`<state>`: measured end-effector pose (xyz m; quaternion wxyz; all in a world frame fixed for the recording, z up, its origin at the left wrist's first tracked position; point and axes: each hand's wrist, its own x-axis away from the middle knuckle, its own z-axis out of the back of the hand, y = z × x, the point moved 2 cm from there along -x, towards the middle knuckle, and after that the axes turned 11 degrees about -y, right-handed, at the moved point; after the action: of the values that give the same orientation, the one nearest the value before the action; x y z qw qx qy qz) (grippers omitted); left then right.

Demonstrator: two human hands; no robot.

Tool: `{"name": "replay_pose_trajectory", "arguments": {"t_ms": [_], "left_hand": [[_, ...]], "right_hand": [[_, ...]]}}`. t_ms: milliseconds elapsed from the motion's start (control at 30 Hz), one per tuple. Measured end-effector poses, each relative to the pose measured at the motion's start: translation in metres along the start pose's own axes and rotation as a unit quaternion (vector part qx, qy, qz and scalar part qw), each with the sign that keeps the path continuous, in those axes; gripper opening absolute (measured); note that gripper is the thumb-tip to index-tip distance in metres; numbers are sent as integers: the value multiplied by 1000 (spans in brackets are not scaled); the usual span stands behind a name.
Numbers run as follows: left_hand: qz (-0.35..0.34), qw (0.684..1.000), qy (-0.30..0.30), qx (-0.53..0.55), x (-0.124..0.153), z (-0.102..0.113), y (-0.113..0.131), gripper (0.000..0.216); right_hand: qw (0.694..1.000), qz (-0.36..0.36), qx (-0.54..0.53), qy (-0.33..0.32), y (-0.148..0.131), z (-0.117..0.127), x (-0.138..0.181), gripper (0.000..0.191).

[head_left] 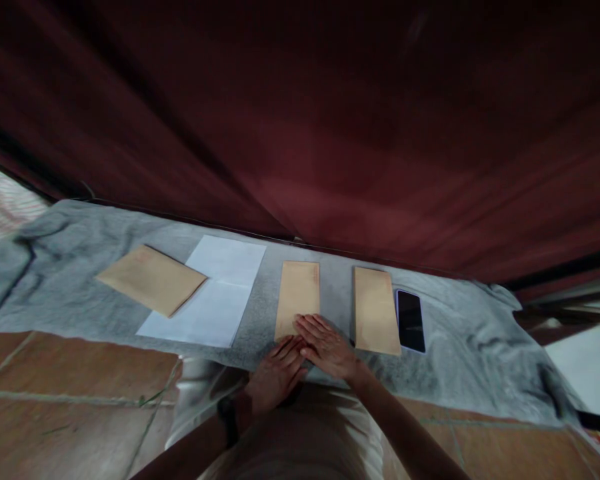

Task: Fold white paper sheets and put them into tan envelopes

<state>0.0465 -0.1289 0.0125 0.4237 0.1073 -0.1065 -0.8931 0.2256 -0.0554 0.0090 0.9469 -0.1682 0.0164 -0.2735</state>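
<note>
A brown envelope (299,290) lies upright before me on a grey cloth (335,287). My left hand (279,372) rests flat at its near end, fingers stretched out. Across the lower part of the same envelope lies my right hand (327,348), also flat, its fingertips meeting those of the left. The envelope's near edge is hidden under both hands. To the right is a stack of brown envelopes (377,310), apart from my right hand. Another stack of brown envelopes (153,279) sits at an angle on the left, partly over white paper (220,300) with a fold crease.
A dark-screened phone (411,321) lies beside the right stack. Behind the cloth-covered surface hangs a dark red fabric (300,133). Tiled floor (70,400) shows in front, and a white flat object (587,367) stands at the far right.
</note>
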Motion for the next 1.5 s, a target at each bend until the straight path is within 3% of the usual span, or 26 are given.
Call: {"name": "replay_pose_trajectory", "arguments": {"t_ms": [100, 200, 500, 767, 1167, 1333, 1500], "left_hand": [[-20, 999, 3, 43, 3, 13, -15, 34], [3, 998, 7, 66, -8, 23, -35, 36], [36, 998, -56, 22, -96, 22, -95, 52], [5, 997, -70, -21, -135, 9, -100, 52], [-25, 994, -104, 8, -105, 15, -76, 51], [-52, 991, -123, 11, -77, 19, -56, 51], [-60, 993, -105, -8, -36, 14, -39, 58]], "right_hand": [[1000, 8, -5, -8, -11, -6, 13, 67], [1000, 6, -3, -20, -19, -9, 22, 72], [999, 5, -35, -10, -27, 2, 26, 65], [998, 6, -59, 2, -29, 4, 27, 57], [996, 13, -73, 38, -28, 1, 29, 44], [995, 9, -72, 64, -29, 2, 29, 41], [992, 17, -88, 90, -30, 5, 31, 34]]}}
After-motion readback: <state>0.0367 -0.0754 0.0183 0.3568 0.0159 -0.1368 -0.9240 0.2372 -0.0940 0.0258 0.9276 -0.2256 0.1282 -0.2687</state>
